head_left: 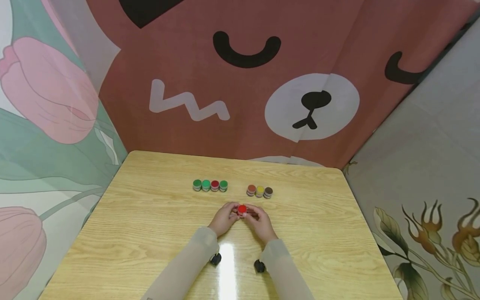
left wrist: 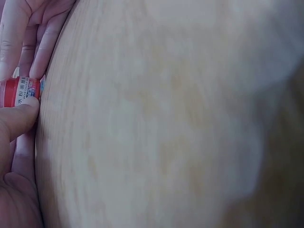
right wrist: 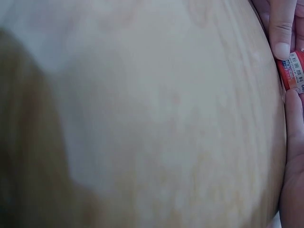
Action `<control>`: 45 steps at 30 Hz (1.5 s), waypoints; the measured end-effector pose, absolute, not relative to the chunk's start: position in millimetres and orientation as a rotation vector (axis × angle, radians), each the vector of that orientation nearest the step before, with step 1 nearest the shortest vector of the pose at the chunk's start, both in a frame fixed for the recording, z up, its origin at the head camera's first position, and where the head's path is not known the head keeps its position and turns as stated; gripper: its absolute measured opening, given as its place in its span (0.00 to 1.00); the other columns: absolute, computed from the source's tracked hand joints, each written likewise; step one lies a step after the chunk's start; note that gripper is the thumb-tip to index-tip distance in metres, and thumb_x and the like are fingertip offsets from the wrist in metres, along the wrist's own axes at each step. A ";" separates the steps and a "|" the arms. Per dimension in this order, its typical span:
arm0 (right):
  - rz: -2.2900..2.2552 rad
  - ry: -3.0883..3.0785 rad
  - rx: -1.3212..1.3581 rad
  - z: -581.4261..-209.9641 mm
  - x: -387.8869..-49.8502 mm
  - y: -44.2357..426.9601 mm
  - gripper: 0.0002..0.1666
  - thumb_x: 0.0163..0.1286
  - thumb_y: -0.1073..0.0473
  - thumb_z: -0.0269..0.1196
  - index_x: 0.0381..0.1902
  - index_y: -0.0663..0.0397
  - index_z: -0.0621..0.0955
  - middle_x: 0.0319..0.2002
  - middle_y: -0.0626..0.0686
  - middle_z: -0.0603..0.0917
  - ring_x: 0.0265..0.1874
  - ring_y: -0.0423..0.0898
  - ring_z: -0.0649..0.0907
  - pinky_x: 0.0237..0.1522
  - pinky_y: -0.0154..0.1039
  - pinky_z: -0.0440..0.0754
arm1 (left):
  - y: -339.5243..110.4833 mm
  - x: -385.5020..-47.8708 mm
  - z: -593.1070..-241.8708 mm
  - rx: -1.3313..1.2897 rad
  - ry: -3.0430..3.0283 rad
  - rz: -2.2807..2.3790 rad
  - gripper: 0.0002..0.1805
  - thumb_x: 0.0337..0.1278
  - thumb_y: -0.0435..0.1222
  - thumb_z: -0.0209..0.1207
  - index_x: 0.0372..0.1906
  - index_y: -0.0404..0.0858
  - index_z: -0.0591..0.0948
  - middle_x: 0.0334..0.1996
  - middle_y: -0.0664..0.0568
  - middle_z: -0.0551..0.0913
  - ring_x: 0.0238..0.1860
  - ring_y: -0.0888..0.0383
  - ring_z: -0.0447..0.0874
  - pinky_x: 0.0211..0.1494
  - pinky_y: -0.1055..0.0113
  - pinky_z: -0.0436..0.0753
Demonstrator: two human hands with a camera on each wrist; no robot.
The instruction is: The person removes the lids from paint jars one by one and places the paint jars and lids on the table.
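Observation:
A small jar with a bright red lid (head_left: pixel 242 209) is held between both hands near the middle of the wooden table. The left hand (head_left: pixel 224 218) grips it from the left and the right hand (head_left: pixel 260 223) from the right, thumbs on the near side. In the left wrist view the red jar (left wrist: pixel 22 91) shows a printed label, with a thumb and fingertips on it. The right wrist view shows the same jar (right wrist: pixel 293 71) at the right edge, pinched by fingers of both hands.
Behind the hands stand two rows of small jars: on the left, green ones (head_left: pixel 206 185) and a dark red one (head_left: pixel 215 186); on the right, orange-red (head_left: pixel 251 190), yellow (head_left: pixel 260 191) and brown (head_left: pixel 268 192). Patterned cloths hang around the table (head_left: pixel 150 183).

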State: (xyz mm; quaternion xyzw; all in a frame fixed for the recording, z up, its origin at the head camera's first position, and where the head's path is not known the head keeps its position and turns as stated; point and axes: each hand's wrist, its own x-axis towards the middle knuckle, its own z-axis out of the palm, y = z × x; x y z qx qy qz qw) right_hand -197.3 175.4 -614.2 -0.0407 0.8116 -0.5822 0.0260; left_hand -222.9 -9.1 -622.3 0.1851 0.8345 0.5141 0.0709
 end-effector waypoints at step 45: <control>-1.805 2.513 -0.189 -616.1 -198.3 175.0 0.18 0.74 0.58 0.64 0.60 0.52 0.80 0.52 0.56 0.82 0.49 0.48 0.81 0.52 0.39 0.81 | -8.6 -222.0 -620.8 0.552 2.550 1.500 0.20 0.66 0.27 0.63 0.61 0.32 0.77 0.53 0.43 0.79 0.53 0.49 0.81 0.55 0.63 0.85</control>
